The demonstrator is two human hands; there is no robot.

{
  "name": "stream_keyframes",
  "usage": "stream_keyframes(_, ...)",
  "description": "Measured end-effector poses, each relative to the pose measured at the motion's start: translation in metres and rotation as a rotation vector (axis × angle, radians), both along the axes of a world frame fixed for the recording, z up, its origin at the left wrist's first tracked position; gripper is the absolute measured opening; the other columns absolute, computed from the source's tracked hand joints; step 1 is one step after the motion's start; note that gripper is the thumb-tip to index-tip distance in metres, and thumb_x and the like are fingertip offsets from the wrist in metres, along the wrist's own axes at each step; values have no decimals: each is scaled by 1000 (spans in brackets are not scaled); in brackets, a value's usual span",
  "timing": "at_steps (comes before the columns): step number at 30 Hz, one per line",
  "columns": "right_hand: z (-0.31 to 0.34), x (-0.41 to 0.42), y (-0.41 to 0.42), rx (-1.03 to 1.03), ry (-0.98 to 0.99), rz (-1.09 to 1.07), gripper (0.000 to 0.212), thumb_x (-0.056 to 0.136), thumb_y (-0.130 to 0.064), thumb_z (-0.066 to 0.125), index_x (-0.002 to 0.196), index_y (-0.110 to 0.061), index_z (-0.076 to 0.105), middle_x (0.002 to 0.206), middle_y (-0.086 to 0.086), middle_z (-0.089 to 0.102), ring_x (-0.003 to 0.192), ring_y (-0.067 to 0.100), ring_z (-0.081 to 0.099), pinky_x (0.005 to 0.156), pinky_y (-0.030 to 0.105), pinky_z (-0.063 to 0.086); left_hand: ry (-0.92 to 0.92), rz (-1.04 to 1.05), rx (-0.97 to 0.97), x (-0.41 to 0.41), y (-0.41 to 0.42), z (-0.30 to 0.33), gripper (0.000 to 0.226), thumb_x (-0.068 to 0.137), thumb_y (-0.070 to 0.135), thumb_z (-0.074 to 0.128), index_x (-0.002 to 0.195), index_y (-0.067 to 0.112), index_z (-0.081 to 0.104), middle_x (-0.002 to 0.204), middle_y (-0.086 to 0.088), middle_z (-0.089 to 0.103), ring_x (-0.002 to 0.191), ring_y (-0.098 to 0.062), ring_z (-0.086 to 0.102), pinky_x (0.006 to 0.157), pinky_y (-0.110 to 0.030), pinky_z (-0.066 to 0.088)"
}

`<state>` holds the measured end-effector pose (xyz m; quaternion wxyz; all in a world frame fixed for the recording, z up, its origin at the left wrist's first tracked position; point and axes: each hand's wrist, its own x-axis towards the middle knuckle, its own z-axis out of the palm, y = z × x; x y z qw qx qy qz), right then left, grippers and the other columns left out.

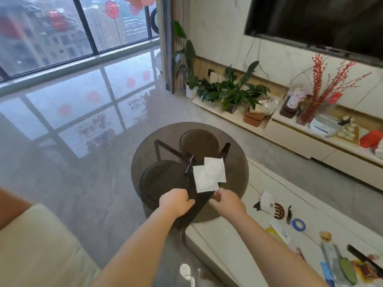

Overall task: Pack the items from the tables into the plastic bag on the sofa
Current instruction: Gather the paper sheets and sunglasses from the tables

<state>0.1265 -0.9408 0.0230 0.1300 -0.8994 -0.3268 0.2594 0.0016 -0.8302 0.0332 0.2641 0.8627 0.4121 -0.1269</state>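
A cream sofa [31, 241] edge is showing at the near left, with a white low table [238, 245] at the right carrying a brown hair claw [278, 212], a blue tape ring [298, 224] and other small things. Over the round dark glass table [232, 146], the left hand [176, 200] is curling into a fist with nothing seen in it, while the right hand [226, 200] is touching the near corner of a white packet [204, 181], grip unclear. A second white packet [214, 168] is lying just behind, overlapping it, beside a black mesh item [163, 179].
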Motion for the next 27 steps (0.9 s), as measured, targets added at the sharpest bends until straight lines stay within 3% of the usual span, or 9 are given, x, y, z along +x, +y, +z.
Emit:
stream_keyframes(6,-19,34,40,-34,15,30,24,90,-40,57,107,-23,55,102,-3,62,88,11,62,78,23,55,6,46,-28,23,36,-10,29,93,44,51,103,21,65,96,2,67,84,-12,65,75,-24,55)
stream_keyframes(10,-38,58,68,-48,46,27,30,89,-40,57,115,-24,55,112,-3,62,93,13,63,79,22,54,-10,65,-12,41,65,-22,33,94,43,51,117,22,61,107,3,66,92,-11,64,80,-21,56)
stream_keyframes(17,-66,85,103,-105,129,-22,30,89,-41,57,114,-24,54,111,-4,62,94,12,63,80,23,54,11,42,-46,69,110,-47,36,94,43,52,121,22,61,110,5,66,93,-10,64,78,-20,56)
stream_keyframes(23,-96,106,136,-138,212,-190,33,90,-40,56,118,-23,54,115,-5,63,100,14,62,81,24,52,21,-57,-60,116,171,-74,39,95,40,51,128,21,54,114,3,63,97,-11,63,73,-19,51)
stream_keyframes(27,-114,115,164,-149,250,-325,39,91,-41,54,125,-23,52,124,-5,61,109,15,60,83,25,51,38,-156,-78,141,203,-98,44,96,39,50,134,20,49,124,1,60,107,-14,62,78,-22,51)
